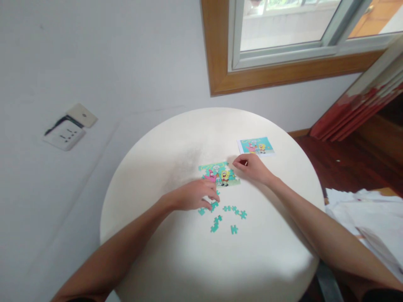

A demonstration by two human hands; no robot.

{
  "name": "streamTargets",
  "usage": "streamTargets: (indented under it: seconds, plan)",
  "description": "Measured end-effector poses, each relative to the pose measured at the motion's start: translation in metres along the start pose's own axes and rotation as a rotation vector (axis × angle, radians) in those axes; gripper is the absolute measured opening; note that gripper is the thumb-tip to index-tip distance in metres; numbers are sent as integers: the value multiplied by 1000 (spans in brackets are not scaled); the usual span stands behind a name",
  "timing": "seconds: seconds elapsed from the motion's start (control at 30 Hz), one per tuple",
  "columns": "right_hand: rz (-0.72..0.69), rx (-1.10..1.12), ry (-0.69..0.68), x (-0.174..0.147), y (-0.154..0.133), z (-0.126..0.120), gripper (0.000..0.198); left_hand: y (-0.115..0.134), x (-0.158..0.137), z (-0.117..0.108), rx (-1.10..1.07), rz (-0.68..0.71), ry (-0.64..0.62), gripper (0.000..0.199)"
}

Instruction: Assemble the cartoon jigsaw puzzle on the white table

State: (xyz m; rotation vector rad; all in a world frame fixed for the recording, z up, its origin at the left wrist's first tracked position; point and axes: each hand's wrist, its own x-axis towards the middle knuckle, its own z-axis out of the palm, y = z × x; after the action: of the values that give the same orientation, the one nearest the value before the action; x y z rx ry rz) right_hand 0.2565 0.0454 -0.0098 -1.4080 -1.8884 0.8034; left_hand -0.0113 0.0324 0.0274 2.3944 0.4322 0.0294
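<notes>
Loose puzzle pieces [227,216]: about eight; assembled puzzle [219,173]: one; reference card [256,145]: one.

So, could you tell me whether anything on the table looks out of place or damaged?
Nothing looks damaged or spilled. The puzzle is only partly assembled, with loose pieces scattered just below it. The left hand rests on some of them, and the right hand is at the puzzle's upper right corner. The reference card lies flat nearby.

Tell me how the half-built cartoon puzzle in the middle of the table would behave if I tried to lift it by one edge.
The assembled puzzle section would probably sag or break apart, since it is only interlocked thin pieces like the loose teal pieces nearby. It looks flat and light, so on the smooth round table it would likely slide when pushed.
</notes>
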Motion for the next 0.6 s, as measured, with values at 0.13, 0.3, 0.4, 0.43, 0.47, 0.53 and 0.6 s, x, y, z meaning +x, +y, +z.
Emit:
streamTargets:
  seconds: [0.13,0.3,0.4,0.43,0.47,0.53,0.6]
  plan:
    - [3,0,-12,0,1,2,22,0,3,4,29,-6,-11,17]
    - [9,1,-22,0,2,3,22,2,3,6,27,-6,-18,14]
    - [15,6,-28,0,1,2,22,3,3,7,35,3,-2,14]
    - [17,8,-30,0,0,2,22,3,3,8,43,4,1,14]
    - [17,10,-32,0,0,2,22,4,3,8,49,5,3,15]
    - [20,11,-33,0,-1,1,22,5,3,9,49,5,9,15]
    - [25,9,-30,0,-1,1,21,6,4,10,31,4,17,14]
